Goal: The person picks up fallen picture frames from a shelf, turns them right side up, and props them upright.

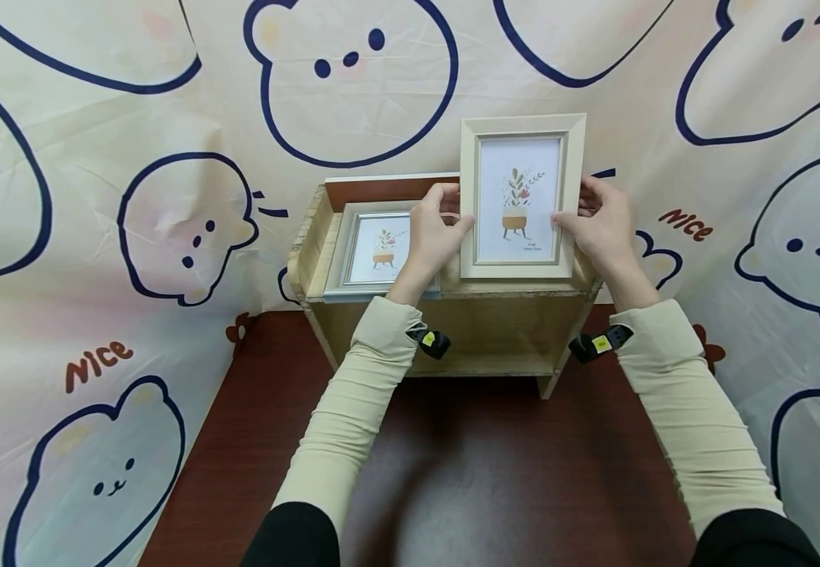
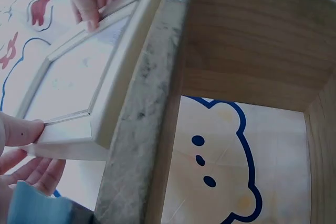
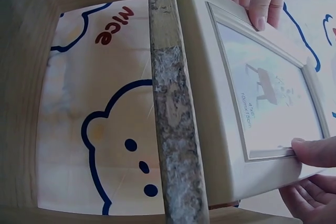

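Both hands hold a cream picture frame (image 1: 521, 206) upright at the right part of a small wooden shelf's top. It carries a print of a potted plant. My left hand (image 1: 432, 236) pinches its left side, thumb in front. On the opposite side, my right hand (image 1: 604, 223) grips the edge, its thumb over the front border. Left of it, a grey picture frame (image 1: 372, 250) with a similar print leans back on the shelf, partly covered by my left hand. In the right wrist view the cream frame (image 3: 218, 124) stands close by the shelf's worn front edge.
The wooden shelf (image 1: 502, 335) has raised sides and an open lower compartment. It stands on a dark red-brown table (image 1: 509, 465). Behind and beside it hangs a pale cloth (image 1: 204, 118) with bear drawings. Small wrist cameras sit on both sleeves.
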The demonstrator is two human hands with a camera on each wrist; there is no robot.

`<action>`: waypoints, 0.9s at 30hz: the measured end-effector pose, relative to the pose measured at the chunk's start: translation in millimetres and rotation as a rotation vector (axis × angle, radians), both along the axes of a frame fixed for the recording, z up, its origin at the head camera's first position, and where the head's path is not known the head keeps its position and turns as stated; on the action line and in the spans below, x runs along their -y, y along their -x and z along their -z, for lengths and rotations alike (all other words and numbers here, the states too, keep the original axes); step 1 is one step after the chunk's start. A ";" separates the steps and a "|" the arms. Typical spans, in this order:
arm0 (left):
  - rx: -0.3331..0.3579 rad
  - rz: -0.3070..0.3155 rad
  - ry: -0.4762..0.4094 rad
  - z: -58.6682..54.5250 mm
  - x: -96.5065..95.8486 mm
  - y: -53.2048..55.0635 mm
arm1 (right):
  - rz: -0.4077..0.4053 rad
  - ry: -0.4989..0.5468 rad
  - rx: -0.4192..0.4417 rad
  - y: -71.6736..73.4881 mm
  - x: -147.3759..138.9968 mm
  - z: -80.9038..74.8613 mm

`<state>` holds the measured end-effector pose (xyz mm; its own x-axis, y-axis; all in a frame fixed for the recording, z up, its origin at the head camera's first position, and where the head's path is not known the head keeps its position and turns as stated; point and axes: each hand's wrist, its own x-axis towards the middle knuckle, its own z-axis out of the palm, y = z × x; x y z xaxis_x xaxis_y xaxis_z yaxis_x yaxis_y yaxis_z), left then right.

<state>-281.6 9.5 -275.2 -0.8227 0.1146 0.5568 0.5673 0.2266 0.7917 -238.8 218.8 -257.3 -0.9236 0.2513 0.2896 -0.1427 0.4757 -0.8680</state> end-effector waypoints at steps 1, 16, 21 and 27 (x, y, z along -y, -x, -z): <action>-0.009 -0.005 0.010 -0.2 -0.3 -0.2 | -0.001 -0.001 -0.012 -0.3 0.3 0.0; -0.104 -0.025 0.026 0.8 -2.7 -2.7 | 0.033 0.009 -0.106 1.7 2.9 -0.4; -0.130 -0.029 0.007 0.9 -3.5 -3.1 | 0.034 0.039 -0.144 3.8 4.3 -0.2; -0.156 -0.018 -0.021 1.8 -3.9 -3.6 | 0.041 0.052 -0.160 4.4 6.0 -0.5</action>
<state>-277.9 13.4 -277.0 -0.7282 0.0876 0.6798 0.6795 0.2222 0.6992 -243.2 212.7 -256.8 -0.8556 0.3059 0.4176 -0.2626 0.4387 -0.8594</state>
